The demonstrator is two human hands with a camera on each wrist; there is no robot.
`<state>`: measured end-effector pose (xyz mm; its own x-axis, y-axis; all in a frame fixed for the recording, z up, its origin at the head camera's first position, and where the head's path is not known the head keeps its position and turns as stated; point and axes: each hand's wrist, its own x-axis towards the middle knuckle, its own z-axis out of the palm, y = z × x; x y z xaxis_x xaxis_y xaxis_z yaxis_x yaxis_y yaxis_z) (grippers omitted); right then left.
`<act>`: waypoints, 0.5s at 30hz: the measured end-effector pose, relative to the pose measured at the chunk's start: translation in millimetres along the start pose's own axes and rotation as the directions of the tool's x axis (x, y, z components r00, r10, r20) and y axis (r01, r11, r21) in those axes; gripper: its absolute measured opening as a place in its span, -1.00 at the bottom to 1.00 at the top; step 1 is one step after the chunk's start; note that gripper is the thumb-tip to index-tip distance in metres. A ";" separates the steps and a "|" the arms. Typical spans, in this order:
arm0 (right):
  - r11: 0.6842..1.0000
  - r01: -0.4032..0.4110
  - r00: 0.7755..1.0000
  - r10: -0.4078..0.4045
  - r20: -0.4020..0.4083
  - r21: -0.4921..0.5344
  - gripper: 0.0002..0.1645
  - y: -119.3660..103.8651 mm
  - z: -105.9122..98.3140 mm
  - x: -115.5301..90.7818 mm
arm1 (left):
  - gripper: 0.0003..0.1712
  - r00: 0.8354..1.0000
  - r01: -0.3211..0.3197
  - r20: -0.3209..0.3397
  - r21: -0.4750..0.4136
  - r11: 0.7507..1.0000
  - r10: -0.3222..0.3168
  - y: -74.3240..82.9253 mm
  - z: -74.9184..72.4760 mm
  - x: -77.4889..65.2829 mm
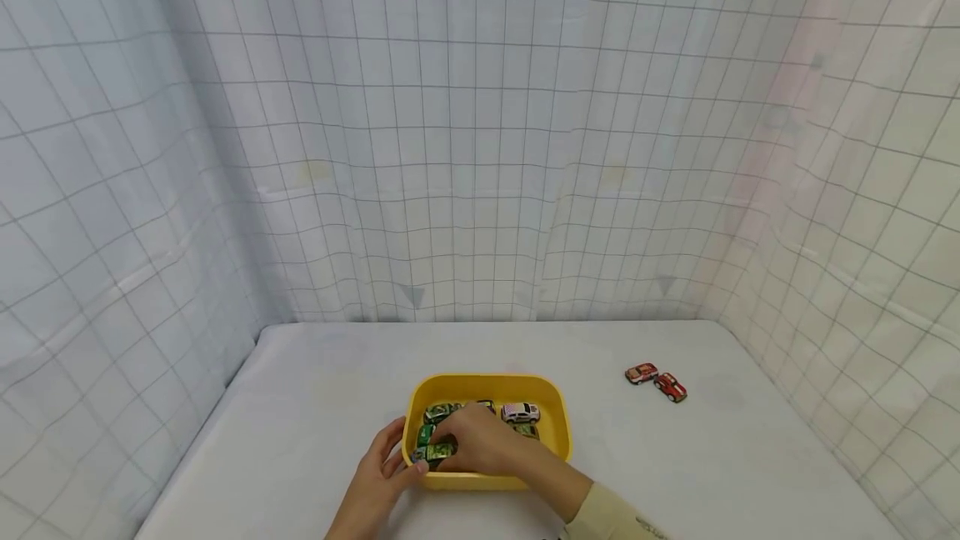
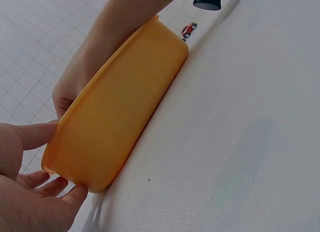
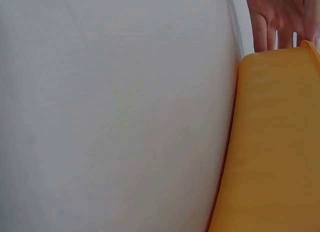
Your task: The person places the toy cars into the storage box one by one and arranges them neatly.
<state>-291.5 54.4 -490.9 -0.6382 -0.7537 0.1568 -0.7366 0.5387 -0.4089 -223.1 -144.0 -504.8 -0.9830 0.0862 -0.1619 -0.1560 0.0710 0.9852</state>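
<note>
A yellow plastic bin [image 1: 487,481] stands on the white-covered table with several toy cars in it. My left hand [image 1: 378,473] holds its left front corner, thumb at the rim and fingers against the outer wall, as the left wrist view also shows. Reaching into the bin, my right hand [image 1: 483,442] pinches a green camouflage toy car [image 1: 440,452] at the left front. Beside that car lie a green toy car [image 1: 425,433] and a dark green one [image 1: 437,413]. A white toy car [image 1: 521,412] sits at the back right; the right hand partly covers others.
Two red toy cars, one [image 1: 641,372] just left of the other [image 1: 670,387], lie on the table right of the bin. White gridded cloth [image 1: 480,148] hangs behind and at both sides. A black cylindrical object [image 2: 207,0] shows at the top of the left wrist view.
</note>
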 end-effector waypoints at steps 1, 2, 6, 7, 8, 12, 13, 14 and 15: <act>1.000 0.003 1.000 -0.003 0.000 -0.010 -0.68 -0.1 0.4 0.1 | 0.02 1.000 0.004 -0.002 0.001 1.000 -0.004 -0.3 0.2 0.5; 1.000 0.005 1.000 -0.005 0.001 -0.017 -0.68 -0.2 0.6 0.1 | 0.02 1.000 0.008 -0.005 -0.001 1.000 -0.008 -0.3 0.4 0.7; 1.000 -0.001 1.000 0.002 0.016 -0.022 -0.67 -0.4 0.7 0.5 | 0.03 1.000 0.016 -0.006 -0.010 1.000 -0.016 0.0 1.3 1.0; 1.000 -0.006 1.000 0.006 0.021 -0.015 -0.67 -0.2 0.9 0.6 | 0.03 1.000 0.015 -0.004 -0.012 1.000 -0.015 0.1 1.5 0.9; 1.000 -0.010 1.000 0.010 0.025 -0.010 -0.68 0.1 1.1 0.9 | 0.03 1.000 0.013 -0.002 -0.015 1.000 -0.013 0.2 1.7 0.8; 1.000 -0.019 0.999 0.018 0.040 0.013 -0.71 1.1 2.3 1.7 | 0.02 1.000 0.003 0.003 -0.022 1.000 -0.003 0.2 2.3 0.2; 1.000 -0.017 0.999 0.016 0.040 0.010 -0.71 1.3 2.5 1.9 | 0.02 1.000 0.000 0.003 -0.020 1.000 0.000 0.1 2.3 0.0; 1.000 -0.016 0.999 0.016 0.040 0.008 -0.71 1.2 2.5 2.0 | 0.02 1.000 -0.003 0.003 -0.022 1.000 0.003 0.1 2.3 -0.1; 1.000 -0.016 0.999 0.016 0.040 0.008 -0.71 1.1 2.5 2.1 | 0.02 1.000 -0.005 0.004 -0.023 1.000 0.005 0.0 2.3 -0.3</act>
<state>-293.2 52.4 -493.2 -0.6405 -0.7594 0.1142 -0.7242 0.5478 -0.4190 -222.5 -141.8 -504.9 -0.9834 0.0900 -0.1574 -0.1536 0.0480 0.9870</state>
